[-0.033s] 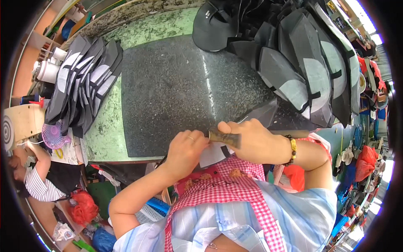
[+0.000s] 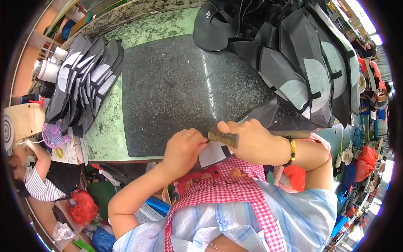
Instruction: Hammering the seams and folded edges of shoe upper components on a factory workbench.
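At the table's near edge, my right hand [image 2: 258, 143] is closed round a hammer with a worn, flared metal head [image 2: 223, 138]; its wooden handle [image 2: 296, 134] shows past my wrist. Beneath that hand lies a dark, stiff cut piece [image 2: 262, 113]. A pale patch [image 2: 212, 154] with a black tab shows between my hands, seemingly part of that piece. My left hand [image 2: 182, 151] is closed, its fingertips pinched together beside the hammer head. What those fingertips hold is hidden.
A black mat [image 2: 168, 92] covers much of the green tabletop [image 2: 105, 138]. Similar dark pieces are stacked at left [image 2: 86, 80] and heaped at right [image 2: 306, 63]. Beyond the left edge are a small purple fan [image 2: 53, 135] and another person [image 2: 46, 180].
My left hand has shifted slightly left, leaving its fingertips a little more in view. The hammer in my right hand has moved very slightly.
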### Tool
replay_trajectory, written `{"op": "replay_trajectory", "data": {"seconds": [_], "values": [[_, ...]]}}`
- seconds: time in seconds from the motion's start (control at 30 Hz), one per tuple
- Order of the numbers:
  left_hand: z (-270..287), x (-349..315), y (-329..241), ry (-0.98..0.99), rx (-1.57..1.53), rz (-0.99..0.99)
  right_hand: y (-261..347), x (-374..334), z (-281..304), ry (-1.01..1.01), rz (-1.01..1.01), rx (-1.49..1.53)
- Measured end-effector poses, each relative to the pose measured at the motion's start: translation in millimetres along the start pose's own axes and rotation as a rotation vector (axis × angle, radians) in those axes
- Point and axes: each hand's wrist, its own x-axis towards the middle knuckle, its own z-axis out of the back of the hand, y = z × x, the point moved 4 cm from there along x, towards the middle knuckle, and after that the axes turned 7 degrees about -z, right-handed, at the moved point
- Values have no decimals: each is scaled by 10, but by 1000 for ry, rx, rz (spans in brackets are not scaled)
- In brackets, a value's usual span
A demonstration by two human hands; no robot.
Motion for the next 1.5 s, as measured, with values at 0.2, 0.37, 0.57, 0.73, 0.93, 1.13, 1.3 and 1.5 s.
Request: {"op": "replay_trajectory", "data": {"seconds": [0.2,0.37,0.57,0.73,0.93,1.13,1.3,1.5], "values": [[40,-69,-139,19,213,-90,67,76,107,12,160,37],[131,-158,59,30,-75,49,69,137,80,121,183,-16],[104,-115,-13,11,36,-35,23,8,183,-242,104,260],[-141,130,-51,-57,3,-29,-162,-46,144,-154,61,48],[16,160,134,159,-93,-118,-238,-263,-92,-169,-118,80],[44,42,-104,96,382,-236,-75,-172,-9,-131,-94,245],[163,-66,5,141,284,-195,-96,35,13,-102,75,136],[93,-265,26,-45,335,-194,98,-50,-107,-125,-11,199]]}}
